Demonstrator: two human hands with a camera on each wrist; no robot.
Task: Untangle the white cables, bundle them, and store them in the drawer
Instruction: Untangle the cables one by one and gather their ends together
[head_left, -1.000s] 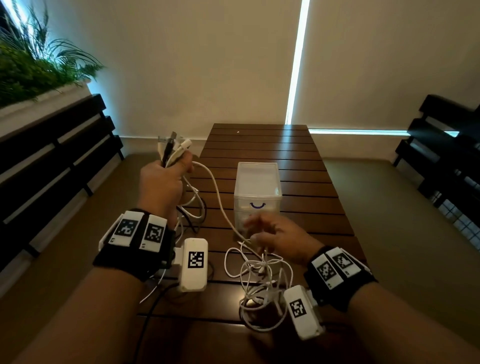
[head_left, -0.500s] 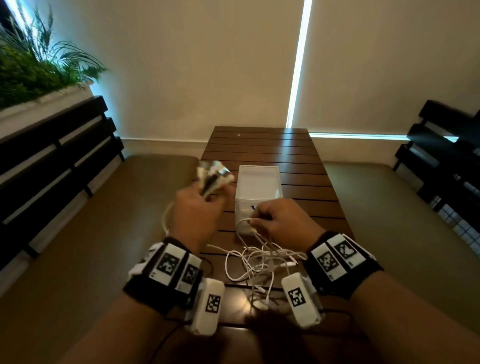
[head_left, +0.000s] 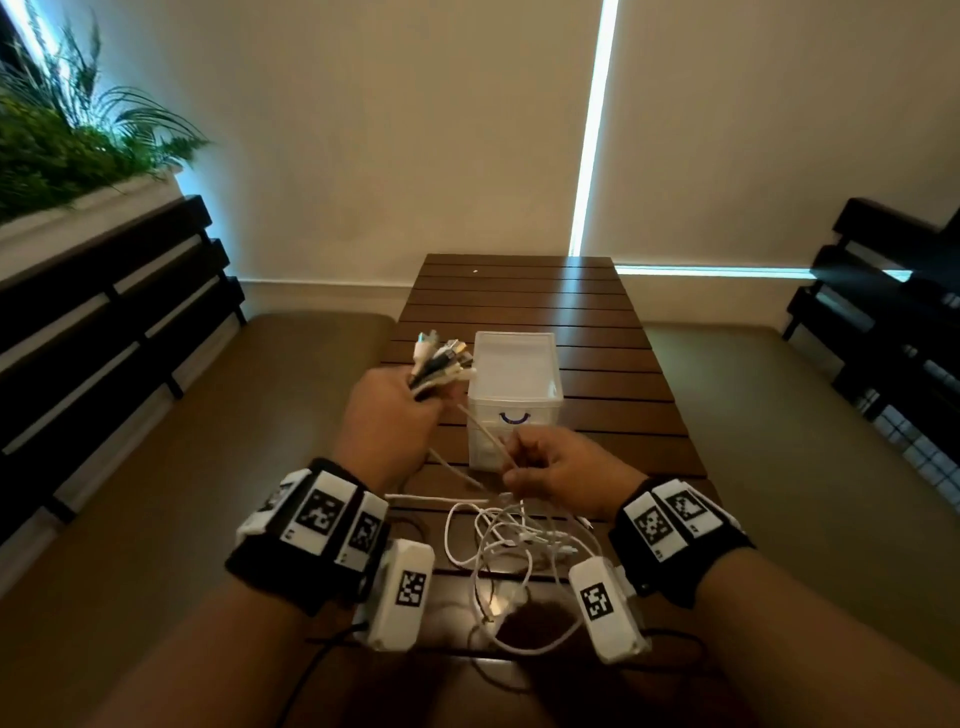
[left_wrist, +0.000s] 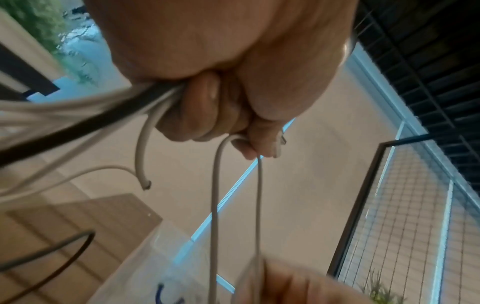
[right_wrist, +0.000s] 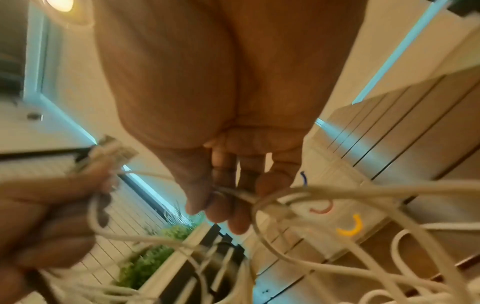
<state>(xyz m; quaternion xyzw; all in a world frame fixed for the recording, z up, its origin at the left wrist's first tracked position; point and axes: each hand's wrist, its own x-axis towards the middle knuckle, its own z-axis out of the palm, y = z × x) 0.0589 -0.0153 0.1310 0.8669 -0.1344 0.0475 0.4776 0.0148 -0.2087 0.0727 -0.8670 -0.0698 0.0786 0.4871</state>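
My left hand (head_left: 395, 410) grips a bunch of cable ends (head_left: 441, 361), white with one black, held up left of the drawer unit (head_left: 514, 395). In the left wrist view the left hand (left_wrist: 207, 115) is a fist round several cables (left_wrist: 78, 111), and two white strands (left_wrist: 215, 205) hang from it. My right hand (head_left: 561, 467) pinches a white cable (head_left: 485, 431) that runs up to the left hand. The right wrist view has the right hand's fingertips (right_wrist: 221, 205) closed on that cable (right_wrist: 241, 195). A tangle of white cables (head_left: 514, 545) lies on the table below both hands.
The small translucent drawer unit stands mid-table on the dark slatted table (head_left: 597, 332); its drawers have blue (right_wrist: 303, 179), red and yellow (right_wrist: 350, 228) handles. Dark slatted benches (head_left: 104, 312) flank both sides, with a planter (head_left: 62, 156) at the upper left. A black wire (head_left: 311, 670) trails off the near edge.
My left hand has swung right with the cable ends, from the table's left side to beside the drawer unit. My right hand has lifted and now pinches the strand running between the hands.
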